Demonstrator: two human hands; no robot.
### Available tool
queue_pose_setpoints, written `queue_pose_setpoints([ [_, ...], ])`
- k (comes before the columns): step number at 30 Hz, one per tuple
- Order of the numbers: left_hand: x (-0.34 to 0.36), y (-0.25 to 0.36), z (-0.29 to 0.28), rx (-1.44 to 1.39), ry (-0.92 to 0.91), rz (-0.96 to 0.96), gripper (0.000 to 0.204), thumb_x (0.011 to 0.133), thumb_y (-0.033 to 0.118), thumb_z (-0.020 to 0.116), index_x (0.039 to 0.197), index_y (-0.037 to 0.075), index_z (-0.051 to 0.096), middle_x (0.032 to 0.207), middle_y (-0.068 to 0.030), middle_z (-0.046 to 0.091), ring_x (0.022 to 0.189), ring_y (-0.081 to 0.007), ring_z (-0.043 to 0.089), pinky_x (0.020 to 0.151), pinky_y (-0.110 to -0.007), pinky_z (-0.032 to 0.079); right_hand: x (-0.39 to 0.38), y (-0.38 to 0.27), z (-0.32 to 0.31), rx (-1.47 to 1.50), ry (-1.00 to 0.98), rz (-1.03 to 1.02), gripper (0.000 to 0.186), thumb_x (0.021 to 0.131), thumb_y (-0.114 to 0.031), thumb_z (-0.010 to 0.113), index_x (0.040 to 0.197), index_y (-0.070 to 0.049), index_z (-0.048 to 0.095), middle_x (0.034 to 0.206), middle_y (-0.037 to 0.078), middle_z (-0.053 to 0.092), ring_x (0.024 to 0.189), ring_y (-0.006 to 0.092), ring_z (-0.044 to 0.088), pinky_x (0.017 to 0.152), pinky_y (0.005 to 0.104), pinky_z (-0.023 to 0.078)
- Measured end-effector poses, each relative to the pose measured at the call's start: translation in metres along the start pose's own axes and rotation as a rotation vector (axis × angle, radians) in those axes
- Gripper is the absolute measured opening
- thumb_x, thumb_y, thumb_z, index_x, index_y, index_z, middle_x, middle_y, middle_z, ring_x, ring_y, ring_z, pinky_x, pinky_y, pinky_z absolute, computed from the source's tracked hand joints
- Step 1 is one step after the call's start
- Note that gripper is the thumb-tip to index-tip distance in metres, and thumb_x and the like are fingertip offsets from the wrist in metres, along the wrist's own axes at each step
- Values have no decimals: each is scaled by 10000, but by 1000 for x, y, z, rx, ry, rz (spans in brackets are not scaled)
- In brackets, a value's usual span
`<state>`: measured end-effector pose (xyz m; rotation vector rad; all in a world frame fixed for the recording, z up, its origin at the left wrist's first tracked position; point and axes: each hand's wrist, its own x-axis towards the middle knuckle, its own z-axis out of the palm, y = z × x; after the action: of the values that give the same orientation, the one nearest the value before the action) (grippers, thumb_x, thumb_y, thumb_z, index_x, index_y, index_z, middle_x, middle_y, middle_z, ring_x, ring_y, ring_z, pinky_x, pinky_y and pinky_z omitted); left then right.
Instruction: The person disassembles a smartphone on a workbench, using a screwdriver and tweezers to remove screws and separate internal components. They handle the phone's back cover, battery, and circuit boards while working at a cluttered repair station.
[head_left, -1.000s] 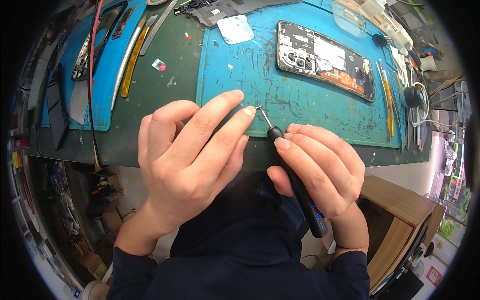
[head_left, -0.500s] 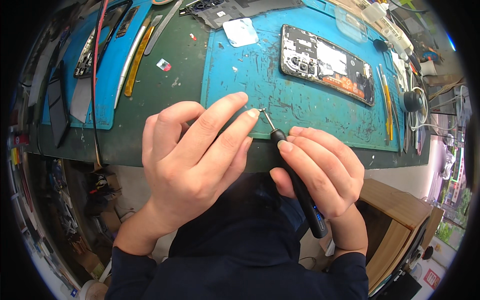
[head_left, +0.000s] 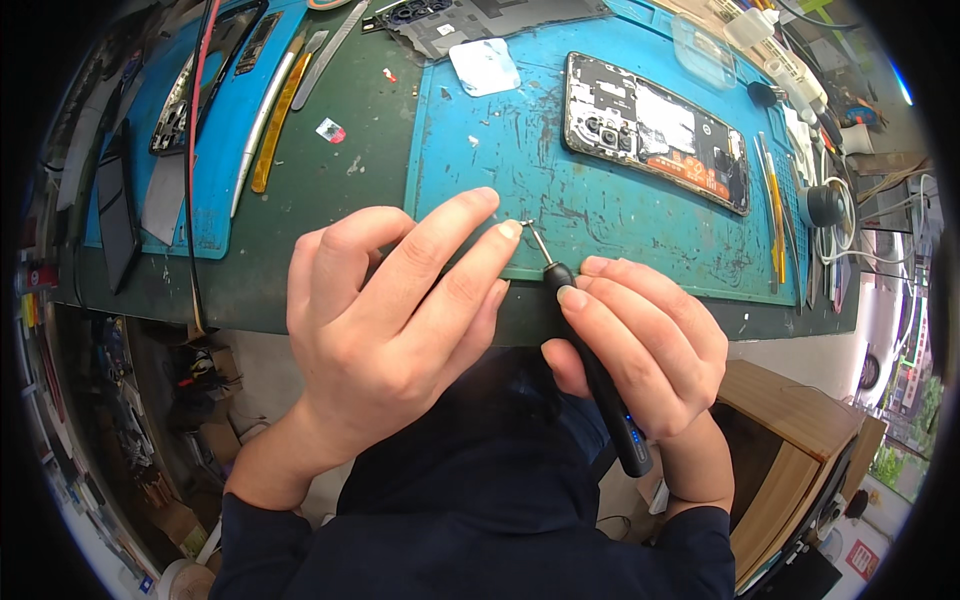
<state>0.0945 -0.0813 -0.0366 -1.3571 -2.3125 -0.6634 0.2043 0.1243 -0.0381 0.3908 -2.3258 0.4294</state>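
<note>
My right hand is wrapped round a black pen-shaped electric screwdriver with small blue lights near its lower end. Its thin metal bit points up and to the left, with a tiny metal piece, perhaps a screw, at the tip. Against that tip rests the index fingertip of my left hand. The middle finger is stretched out above it, the thumb sits apart below, and the other fingers are bent. A phone with its back off lies on the blue work mat, beyond my right hand.
A white card-like piece and a removed dark back panel lie at the far side. Left are tweezers, a yellow-handled tool and another opened phone. Thin tools and cables line the right.
Hardly anything differs: my left hand has shifted slightly to the right, and the bit's tip stays at its index fingertip. The view has moved a little.
</note>
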Motion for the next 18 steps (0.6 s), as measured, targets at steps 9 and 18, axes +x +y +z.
queue_pose_setpoints([
  [9, 0, 0, 0, 3, -2, 3, 320, 894, 117, 786, 1206, 99, 857, 1333, -26, 797, 997, -235, 590, 910, -352, 502, 0, -1, -1, -5, -10, 2, 209, 976, -220, 848, 1008, -14, 837, 915, 91, 789, 874, 267, 812, 756, 376, 704],
  [18, 0, 1, 0, 5, -6, -1, 317, 898, 118, 787, 1206, 96, 857, 1338, -27, 795, 1002, -235, 591, 911, -351, 502, -1, 0, 0, -5, -7, 4, 212, 975, -225, 850, 1010, -16, 837, 921, 89, 790, 881, 265, 812, 761, 377, 705],
])
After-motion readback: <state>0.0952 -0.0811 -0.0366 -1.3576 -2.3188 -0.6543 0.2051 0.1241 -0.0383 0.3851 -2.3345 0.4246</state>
